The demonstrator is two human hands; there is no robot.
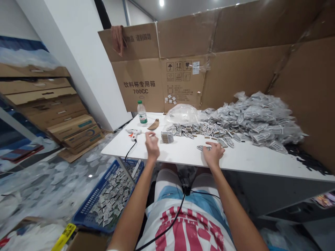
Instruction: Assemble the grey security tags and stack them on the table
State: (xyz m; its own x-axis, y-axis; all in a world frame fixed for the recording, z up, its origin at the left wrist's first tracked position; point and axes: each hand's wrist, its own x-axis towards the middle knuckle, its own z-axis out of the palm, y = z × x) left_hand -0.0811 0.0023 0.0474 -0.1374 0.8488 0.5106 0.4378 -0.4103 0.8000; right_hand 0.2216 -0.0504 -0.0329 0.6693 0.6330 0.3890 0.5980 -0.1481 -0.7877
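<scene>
From where I stand, the left hand (152, 145) is the one I'd watch first. It hovers near the middle of the frame, fingers loosely curled and, as far as I can see, holding nothing. Just to its right stands a neat stack of flat pieces (166, 137); a careless sideways brush of the knuckles could topple it into the scattered loose pieces (209, 129) behind and to the right.

The right hand (214, 153), right of centre, reaches down at a single grey piece (201, 148) lying near the front edge of the desk (180, 152). Its thumb and fingers are about the piece, but I cannot tell whether they grip it or merely touch it. If the hold is poor, the piece could slip, and with the edge so near it might drop off the front.

Left of the left hand lies what looks like a glue gun (134, 135). Its cord (130, 150) hangs over the desk's edge, so a snag from the forearm could drag the thing off towards the blue basket (90, 204) at lower left. If its tip is hot, which I can't judge from here, a blind reach risks a burn.

At the right of the frame, the heap of bagged pieces (264, 118) looks slippery; one bump could send some sliding forward.
</scene>
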